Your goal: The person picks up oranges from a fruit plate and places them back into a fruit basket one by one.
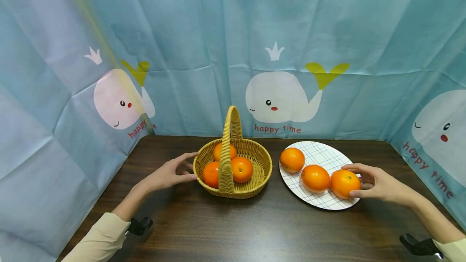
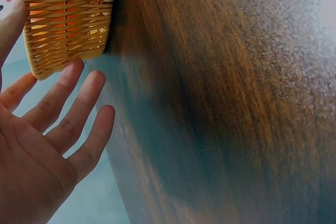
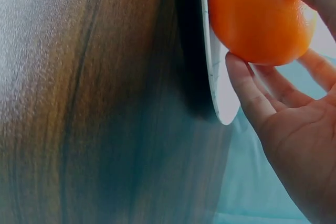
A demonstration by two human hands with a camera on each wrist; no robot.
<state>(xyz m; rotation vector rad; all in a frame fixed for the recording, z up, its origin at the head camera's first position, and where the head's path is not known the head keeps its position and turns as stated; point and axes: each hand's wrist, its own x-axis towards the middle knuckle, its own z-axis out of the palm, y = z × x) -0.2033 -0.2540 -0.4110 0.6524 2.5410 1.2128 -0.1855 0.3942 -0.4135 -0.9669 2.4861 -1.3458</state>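
Note:
My left hand (image 1: 171, 174) is at the left side of a woven wicker basket (image 1: 262, 173) with a tall arched handle. Its thumb and fingertips meet the basket's wall, and the fingers (image 2: 86, 95) spread loosely in the left wrist view. Inside the basket lie three oranges, one (image 1: 242, 169) right of the handle. On the right, a round white plate (image 1: 329, 155) with a checked pattern carries three more oranges. My right hand (image 1: 382, 185) curls its thumb and fingers round the rightmost orange (image 1: 344, 184), which sits low over the plate in the right wrist view.
Both vessels stand on a dark wooden table (image 1: 233, 225). The other plate oranges, a middle one (image 1: 315, 178) and a left one (image 1: 292, 159), lie beside the held fruit. A light-blue curtain (image 1: 204, 51) printed with whales closes off the back and sides.

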